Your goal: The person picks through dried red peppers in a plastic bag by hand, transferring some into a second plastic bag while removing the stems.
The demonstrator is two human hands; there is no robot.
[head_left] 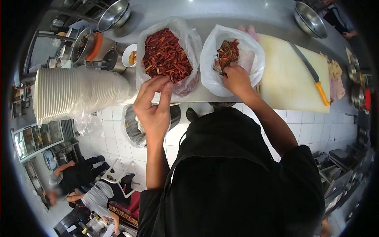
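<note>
Two open plastic bags stand side by side on one metal worktop (276, 19): a translucent bag (196, 43) heaped with glossy dried red chillies (166, 53), and a white bag (207, 51) with fewer, darker pieces (227, 52). The left hand (154, 98) has thumb and fingertips nearly together at the first bag's near edge; whether they pinch anything is unclear. The right hand (237, 81) reaches into the second, fingers curled, their hold hidden.

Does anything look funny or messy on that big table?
A little. The stack of white tubs lies sideways, its loose plastic wrap drooping past the table's edge. The big knife lies uncovered, handle toward the person. I can't see any spilled peppers.
</note>
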